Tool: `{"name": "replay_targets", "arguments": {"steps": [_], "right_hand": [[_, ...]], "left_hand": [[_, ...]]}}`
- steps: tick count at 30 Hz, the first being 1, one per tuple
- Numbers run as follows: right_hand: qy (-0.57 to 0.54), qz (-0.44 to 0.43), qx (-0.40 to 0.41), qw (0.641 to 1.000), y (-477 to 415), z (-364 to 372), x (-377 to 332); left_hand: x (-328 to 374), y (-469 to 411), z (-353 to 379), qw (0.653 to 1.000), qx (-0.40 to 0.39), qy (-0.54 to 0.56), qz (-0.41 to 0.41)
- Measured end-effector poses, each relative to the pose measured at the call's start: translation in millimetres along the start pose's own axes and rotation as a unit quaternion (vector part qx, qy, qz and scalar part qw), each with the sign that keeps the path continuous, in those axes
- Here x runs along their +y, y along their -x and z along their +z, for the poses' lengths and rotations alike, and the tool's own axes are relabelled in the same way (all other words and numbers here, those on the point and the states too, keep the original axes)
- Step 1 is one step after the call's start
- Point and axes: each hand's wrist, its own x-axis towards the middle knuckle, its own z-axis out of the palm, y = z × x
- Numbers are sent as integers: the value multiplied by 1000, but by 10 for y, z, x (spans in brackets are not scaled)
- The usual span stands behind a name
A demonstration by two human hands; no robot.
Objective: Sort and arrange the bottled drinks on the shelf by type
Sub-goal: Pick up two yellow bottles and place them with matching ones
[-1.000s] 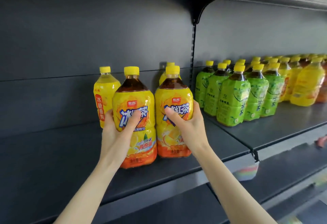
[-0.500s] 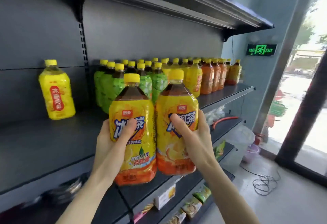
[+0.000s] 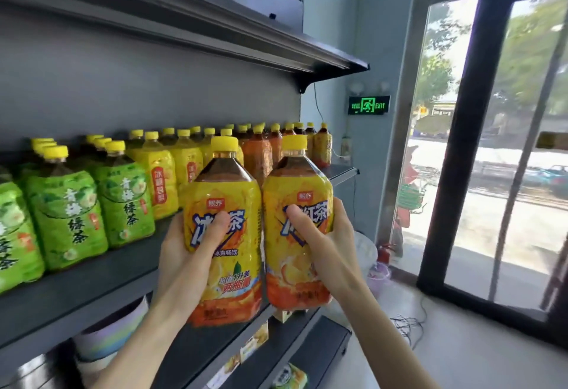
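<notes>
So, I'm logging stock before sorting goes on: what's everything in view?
Green tea bottles: several, green, shelf's near end.
Yellow bottles: several, yellow, mid-shelf.
Orange-brown bottles: several, shelf's far end.
Left iced tea bottle: one, yellow-orange, held before the shelf.
Right iced tea bottle: one, yellow-orange, held beside it.
Shelf: one, dark grey, under the rows.
Exit sign: one, green, far wall.
Left hand: one, grips left iced tea bottle.
Right hand: one, grips right iced tea bottle.
</notes>
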Motion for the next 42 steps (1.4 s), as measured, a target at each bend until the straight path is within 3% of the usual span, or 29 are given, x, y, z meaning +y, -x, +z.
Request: {"name": "replay_targets", "arguments": {"steps": [8, 17, 23, 31, 42], "right_hand": [[30, 0, 29, 999, -1384, -727, 662], [62, -9, 119, 991, -2864, -1947, 1345], [65, 6, 109, 992, -3830, -2727, 1937], [54, 16, 39, 998, -5252, -3001, 2603], [-40, 22, -114, 992, -6677, -2158, 3469]], "left_hand": [[-699, -1070, 1179, 1000, -29, 5, 0], [-1469, -2209, 2890, 995, -99, 3, -12], [-2036, -2759, 3975, 995, -94, 24, -24], [-2671, -3651, 4703, 999, 6, -38, -38], [-3361, -4727, 4542, 975, 152, -162, 29]]}}
